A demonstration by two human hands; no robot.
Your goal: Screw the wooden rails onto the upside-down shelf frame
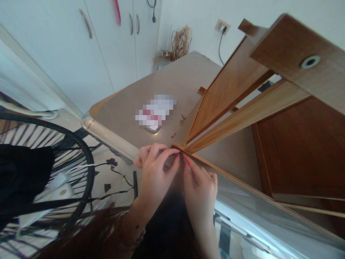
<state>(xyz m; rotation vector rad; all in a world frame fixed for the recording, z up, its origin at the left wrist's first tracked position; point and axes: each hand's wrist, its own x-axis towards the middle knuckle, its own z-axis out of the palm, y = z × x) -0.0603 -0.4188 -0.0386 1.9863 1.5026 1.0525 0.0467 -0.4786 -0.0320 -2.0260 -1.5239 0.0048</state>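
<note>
At the near table edge, my left hand (157,169) and my right hand (201,185) meet fingertip to fingertip against the front rail (218,168) of a wooden furniture frame (237,115). Both hands are closed in a pinch at the rail's left end. Whatever sits between the fingertips is too small to make out. The frame's boards and slats slant up to the right, with a round metal-ringed hole (310,62) in its upper beam. Just beyond my hands, several loose screws lie on the table, one screw (174,135) apart from the others.
A blurred-out flat object (155,113) lies on the greyish table (121,111). To the left stands a black corded chair (90,162) with a dark cloth and white items on it. White cupboards (107,43), dried plants (180,41) and a wall socket (222,27) are behind.
</note>
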